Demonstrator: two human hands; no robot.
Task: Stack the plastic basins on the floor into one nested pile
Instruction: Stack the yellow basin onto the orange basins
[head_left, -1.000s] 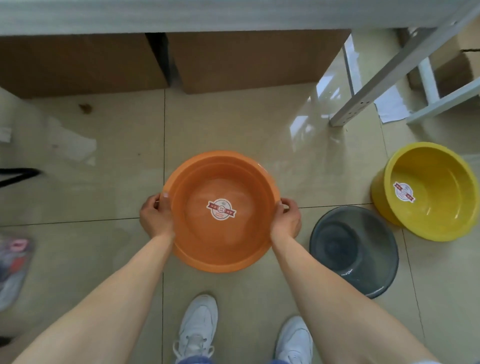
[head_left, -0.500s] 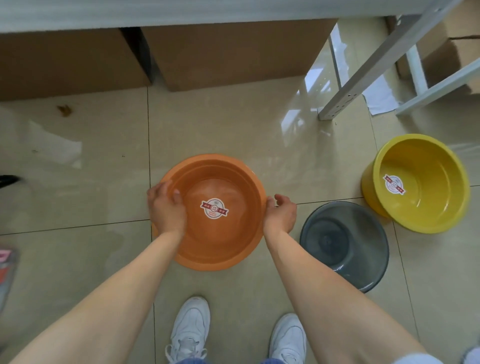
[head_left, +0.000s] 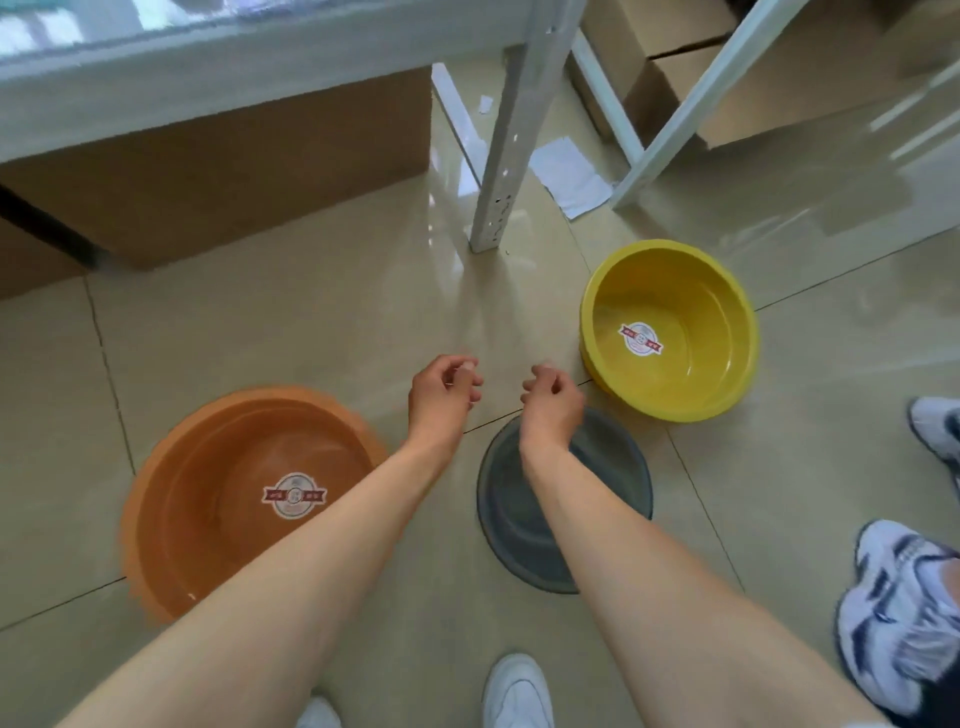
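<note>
Three basins stand apart on the tiled floor. The large orange basin (head_left: 218, 499) with a round sticker sits at the lower left, free of my hands. A smaller translucent grey basin (head_left: 618, 478) lies in the middle, partly under my right forearm. The yellow basin (head_left: 675, 312) with a sticker stands at the right, beyond the grey one. My left hand (head_left: 441, 397) hovers over bare floor between the orange and grey basins, fingers loosely curled, holding nothing. My right hand (head_left: 553, 402) hangs above the grey basin's far rim, fingers curled, empty.
Cardboard boxes (head_left: 234, 171) sit under a white shelf at the back. A white metal rack leg (head_left: 506, 156) stands just behind the yellow basin, with paper (head_left: 571, 176) beside it. Another person's sneakers (head_left: 909, 608) are at the right edge. My own white shoe (head_left: 514, 691) is below.
Both hands let go of the orange basin, which now rests on the floor at the left. My hands and view moved right, toward the grey and yellow basins.
</note>
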